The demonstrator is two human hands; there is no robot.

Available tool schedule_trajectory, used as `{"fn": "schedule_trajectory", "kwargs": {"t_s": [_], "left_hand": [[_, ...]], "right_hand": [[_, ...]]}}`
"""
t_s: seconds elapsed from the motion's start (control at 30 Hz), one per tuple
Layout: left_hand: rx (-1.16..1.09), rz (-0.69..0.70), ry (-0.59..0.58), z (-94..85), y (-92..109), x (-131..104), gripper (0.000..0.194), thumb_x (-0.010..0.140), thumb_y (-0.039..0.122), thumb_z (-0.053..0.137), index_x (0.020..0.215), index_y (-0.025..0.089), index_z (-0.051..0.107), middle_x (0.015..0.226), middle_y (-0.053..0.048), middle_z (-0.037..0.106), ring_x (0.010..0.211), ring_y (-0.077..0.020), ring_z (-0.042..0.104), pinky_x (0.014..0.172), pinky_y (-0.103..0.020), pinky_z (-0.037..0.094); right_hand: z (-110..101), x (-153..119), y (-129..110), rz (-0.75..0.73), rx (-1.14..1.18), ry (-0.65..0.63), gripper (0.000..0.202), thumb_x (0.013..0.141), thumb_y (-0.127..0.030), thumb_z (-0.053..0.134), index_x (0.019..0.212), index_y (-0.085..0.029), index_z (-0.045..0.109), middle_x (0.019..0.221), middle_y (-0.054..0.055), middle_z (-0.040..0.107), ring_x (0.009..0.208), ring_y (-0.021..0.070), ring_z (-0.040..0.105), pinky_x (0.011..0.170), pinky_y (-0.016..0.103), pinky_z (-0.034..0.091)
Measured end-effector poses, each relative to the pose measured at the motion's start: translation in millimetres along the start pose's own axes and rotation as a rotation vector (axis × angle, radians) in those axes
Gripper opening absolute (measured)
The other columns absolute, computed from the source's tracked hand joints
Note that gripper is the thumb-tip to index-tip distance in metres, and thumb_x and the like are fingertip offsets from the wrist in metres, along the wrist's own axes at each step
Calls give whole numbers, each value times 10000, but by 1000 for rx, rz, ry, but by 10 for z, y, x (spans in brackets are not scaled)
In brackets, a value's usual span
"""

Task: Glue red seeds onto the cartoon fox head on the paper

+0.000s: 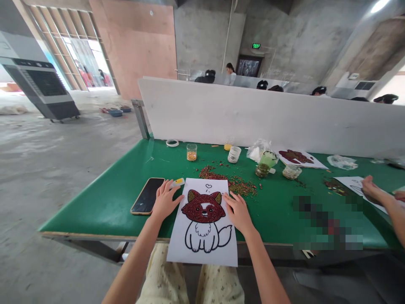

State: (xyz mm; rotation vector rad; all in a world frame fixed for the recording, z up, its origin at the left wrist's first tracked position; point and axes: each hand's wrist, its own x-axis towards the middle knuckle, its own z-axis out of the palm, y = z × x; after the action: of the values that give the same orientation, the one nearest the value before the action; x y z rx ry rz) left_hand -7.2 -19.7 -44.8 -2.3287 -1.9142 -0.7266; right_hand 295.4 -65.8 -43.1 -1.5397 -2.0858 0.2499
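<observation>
A white sheet [177, 240] with a fox drawing lies over the table's front edge; dark red pieces cover the fox's head, greenish ones fill its ears, and its body is uncoloured. My left hand [165, 200] rests with spread fingers between a phone [147, 196] and the sheet, its thumb near the sheet's left edge. A white and yellow tube [177, 183] lies by its fingertips. My right hand [237, 211] lies with fingers apart at the sheet's right edge. Red beans [209, 172] and green beans [243, 187] are scattered behind the sheet.
On the green table [104, 202] stand a glass of yellow grains [191, 153], a clear cup [234, 155], a tilted jar [264, 164] and a low jar [291, 172]. A white partition [221, 114] runs behind. Another person's hand [373, 189] is at the right.
</observation>
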Motion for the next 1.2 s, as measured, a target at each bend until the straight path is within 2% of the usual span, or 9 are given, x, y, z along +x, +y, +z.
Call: {"fn": "schedule_trajectory", "kwargs": {"t_s": [0.27,0.53,0.7,0.83,1.03,1.2], "left_hand": [[-3,-18,-7,-11,13,4,382,813,467,537,1106,242,632,1380,-101,429,1322,-302,284,1048,-470,261],[-15,-22,3,-31,16,9,314,837,384,527,1093,235,632,1383,-115,430,1323,-297,289,1046,-484,272],[-48,-30,22,-31,-4,20,174,832,321,529,920,218,639,1331,-106,484,1302,-284,321,1035,-482,296],[-79,-36,27,-25,-12,25,124,827,303,530,815,207,607,1284,-102,514,1287,-290,334,1025,-491,306],[-109,-16,59,27,-45,28,139,837,284,508,767,206,601,1279,-91,517,1273,-302,346,1015,-514,312],[-246,2,189,36,-99,63,195,859,297,465,786,187,608,1201,-119,555,1237,-287,389,1029,-488,316]], "right_hand": [[21,-11,30,70,5,117,375,849,-187,403,1157,-170,616,1203,72,613,1192,248,464,1023,423,335],[98,-4,111,69,9,243,306,831,-205,423,1060,-173,624,1143,99,624,1142,263,490,975,449,378],[117,2,146,61,22,300,264,827,-208,430,998,-171,626,1107,112,628,1103,267,508,957,467,397],[121,1,155,52,28,307,244,829,-205,434,980,-173,624,1095,113,628,1096,261,511,958,464,399],[120,7,162,57,41,296,229,822,-199,453,969,-161,625,1087,118,630,1090,262,513,960,462,400],[107,10,155,64,58,298,225,820,-194,452,961,-169,625,1080,116,632,1086,258,517,955,460,403]]}}
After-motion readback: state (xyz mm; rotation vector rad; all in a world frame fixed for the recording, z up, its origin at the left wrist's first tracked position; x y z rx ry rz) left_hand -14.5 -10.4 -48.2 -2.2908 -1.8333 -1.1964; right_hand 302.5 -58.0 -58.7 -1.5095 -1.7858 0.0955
